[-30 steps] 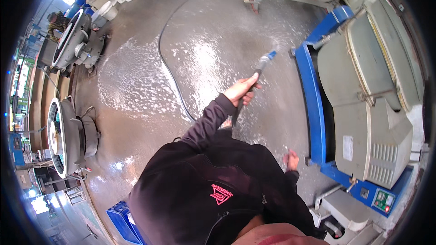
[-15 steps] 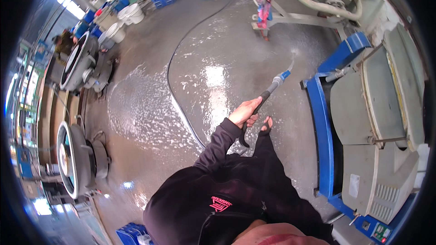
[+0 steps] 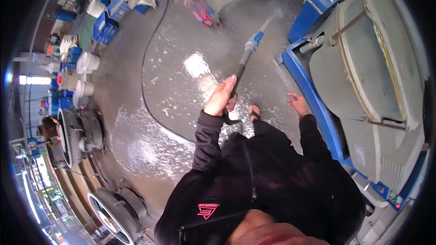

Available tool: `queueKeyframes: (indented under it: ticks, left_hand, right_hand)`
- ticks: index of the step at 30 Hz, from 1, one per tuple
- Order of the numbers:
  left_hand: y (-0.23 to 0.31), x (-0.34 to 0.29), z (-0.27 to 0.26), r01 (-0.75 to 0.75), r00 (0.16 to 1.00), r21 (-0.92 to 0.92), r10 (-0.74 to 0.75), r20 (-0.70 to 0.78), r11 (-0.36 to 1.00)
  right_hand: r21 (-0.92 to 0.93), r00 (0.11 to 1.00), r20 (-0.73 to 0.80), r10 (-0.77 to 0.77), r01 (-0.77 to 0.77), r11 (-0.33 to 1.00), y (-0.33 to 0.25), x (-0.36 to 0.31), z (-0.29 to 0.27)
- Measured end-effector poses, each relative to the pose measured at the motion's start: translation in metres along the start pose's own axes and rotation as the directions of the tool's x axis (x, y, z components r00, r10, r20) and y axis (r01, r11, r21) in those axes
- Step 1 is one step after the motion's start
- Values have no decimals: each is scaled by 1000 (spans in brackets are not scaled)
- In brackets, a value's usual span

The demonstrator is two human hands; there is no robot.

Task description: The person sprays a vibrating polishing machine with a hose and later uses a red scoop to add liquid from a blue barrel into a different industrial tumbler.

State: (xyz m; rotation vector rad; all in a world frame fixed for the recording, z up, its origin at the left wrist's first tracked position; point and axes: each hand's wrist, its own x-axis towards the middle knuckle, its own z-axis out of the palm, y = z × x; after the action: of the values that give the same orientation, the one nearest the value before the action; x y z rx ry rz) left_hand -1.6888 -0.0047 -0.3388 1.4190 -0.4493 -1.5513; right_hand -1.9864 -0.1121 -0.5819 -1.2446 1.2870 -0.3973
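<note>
My left hand [image 3: 221, 96] is wrapped around the dark grip of a spray gun [image 3: 245, 57], a grey wand with a blue nozzle end. The wand tilts away from me and to the right. A thin water jet [image 3: 271, 19] leaves its tip toward the wet floor [image 3: 218, 31]. Out to the right, my right hand [image 3: 297, 104] holds nothing, its fingers loosely stretched near the blue frame of a machine. My sandalled foot [image 3: 255, 111] shows on the floor between the hands. White foam [image 3: 136, 140] lies on the floor to the left.
A dark hose [image 3: 143, 72] curves across the floor. The large machine [image 3: 345, 77] with its blue frame [image 3: 313, 95] stands close on the right. Pink cloth [image 3: 198, 4] hangs on a far stand. Blue crates [image 3: 106, 28], white buckets [image 3: 87, 63] and two round machines [image 3: 116, 218] line the left.
The view has turned to the right, so the blue-framed machine looks nearer. My right hand has come into view. The spray gun stays in my left hand, its jet still running.
</note>
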Motion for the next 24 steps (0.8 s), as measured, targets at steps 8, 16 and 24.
queueKeyframes:
  ticks: [8, 16, 24]
  left_hand:
    - [5, 58, -16, -52, 991, -190, 28, -127, 980]
    - [-12, 84, -99, -290, 894, -470, 62, -443, 834]
    - [-43, 46, -185, -526, 756, -639, -35, -653, 561]
  right_hand:
    - [-110, 862, 84, 500, -490, 865, 147, 26, -89]
    - [-129, 761, 11, 649, -642, 755, 132, 59, -121]
    - [-149, 848, 147, 509, -490, 859, 57, 153, -45]
